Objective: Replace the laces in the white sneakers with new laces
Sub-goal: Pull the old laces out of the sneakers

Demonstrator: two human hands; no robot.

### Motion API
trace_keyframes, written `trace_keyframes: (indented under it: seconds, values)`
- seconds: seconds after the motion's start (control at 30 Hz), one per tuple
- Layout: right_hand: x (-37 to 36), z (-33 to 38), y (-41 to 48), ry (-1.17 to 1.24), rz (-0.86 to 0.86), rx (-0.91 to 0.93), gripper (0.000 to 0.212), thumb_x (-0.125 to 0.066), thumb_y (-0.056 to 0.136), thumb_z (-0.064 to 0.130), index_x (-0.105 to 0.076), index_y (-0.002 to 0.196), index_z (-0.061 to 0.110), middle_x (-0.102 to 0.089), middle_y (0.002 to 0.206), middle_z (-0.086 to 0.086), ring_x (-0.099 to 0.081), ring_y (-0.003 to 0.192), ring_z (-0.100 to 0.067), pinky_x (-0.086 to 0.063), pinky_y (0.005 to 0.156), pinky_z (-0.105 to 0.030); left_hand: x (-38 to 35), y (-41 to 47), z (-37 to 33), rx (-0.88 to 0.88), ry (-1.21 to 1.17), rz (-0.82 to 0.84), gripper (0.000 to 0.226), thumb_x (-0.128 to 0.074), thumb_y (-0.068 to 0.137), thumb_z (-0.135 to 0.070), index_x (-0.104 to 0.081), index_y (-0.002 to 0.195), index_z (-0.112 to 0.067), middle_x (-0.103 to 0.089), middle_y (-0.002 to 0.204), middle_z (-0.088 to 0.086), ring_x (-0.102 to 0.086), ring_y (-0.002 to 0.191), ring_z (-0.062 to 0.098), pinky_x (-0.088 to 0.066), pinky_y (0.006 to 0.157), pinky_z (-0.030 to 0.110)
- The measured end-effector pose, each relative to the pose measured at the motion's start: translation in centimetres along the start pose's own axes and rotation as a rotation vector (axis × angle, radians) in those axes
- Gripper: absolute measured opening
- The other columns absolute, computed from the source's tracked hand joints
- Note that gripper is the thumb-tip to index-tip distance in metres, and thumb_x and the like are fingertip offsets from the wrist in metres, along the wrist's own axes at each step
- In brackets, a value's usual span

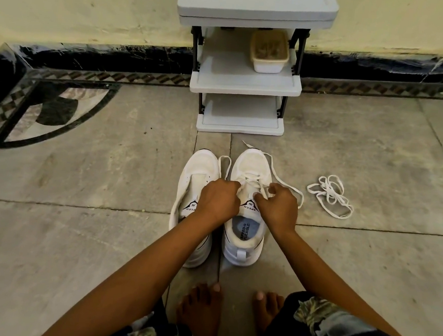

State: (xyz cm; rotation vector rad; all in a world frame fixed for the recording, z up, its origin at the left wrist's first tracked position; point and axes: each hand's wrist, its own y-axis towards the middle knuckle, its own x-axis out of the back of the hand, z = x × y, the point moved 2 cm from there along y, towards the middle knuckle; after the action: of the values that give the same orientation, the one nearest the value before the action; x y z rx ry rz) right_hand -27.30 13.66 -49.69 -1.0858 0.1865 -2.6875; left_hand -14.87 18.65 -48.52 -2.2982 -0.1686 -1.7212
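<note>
The right sneaker (pixel 251 161) stands on the floor (pixel 107 185), long axis near to far, toe far, its lace (pixel 254 179) part-threaded. The left hand (pixel 219 198) grips the lace at the left eyelets. The right hand (pixel 278 205), just across the tongue, pinches the strand trailing right. A loose lace bundle (pixel 329 195) lies farther right.

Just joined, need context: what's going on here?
A barefoot person is working on the sneaker on the right. The left hand and right hand both pinch its white lace at the eyelets. It is threaded only partway, with loose ends trailing past the toe. The sneaker on the left shows no lace. A loose lace lies bundled on the floor further right.
</note>
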Motion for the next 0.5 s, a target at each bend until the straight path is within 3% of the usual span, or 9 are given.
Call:
trace_keyframes:
  seconds: [0.3, 0.5]
  values:
    - [0.12, -0.06, 0.01, 0.095, -0.049, -0.054, 0.021, -0.061, 0.085, 0.016, -0.069, 0.103, 0.011, -0.069, 0.103, -0.008, -0.062, 0.098, -0.028, -0.044, 0.076, -0.032, -0.17, 0.1, 0.17, 0.009, 0.007, 0.006, 0.027, -0.049, 0.086, -0.016, -0.059, 0.111, -0.01, -0.064, 0.103, 0.018, -0.058, 0.096, 0.037, -0.041, 0.071, 0.034]
    - [0.39, -0.01, 0.51, 0.039, -0.019, -0.018, 0.022, -0.058, 0.086, 0.013, -0.069, 0.105, 0.013, -0.069, 0.103, -0.007, -0.062, 0.098, -0.026, -0.041, 0.073, -0.027, -0.09, -0.02, 0.19, 0.007, 0.003, 0.011, 0.025, -0.048, 0.087, -0.017, -0.059, 0.108, -0.009, -0.064, 0.103, 0.018, -0.058, 0.096, 0.038, -0.04, 0.07, 0.034]
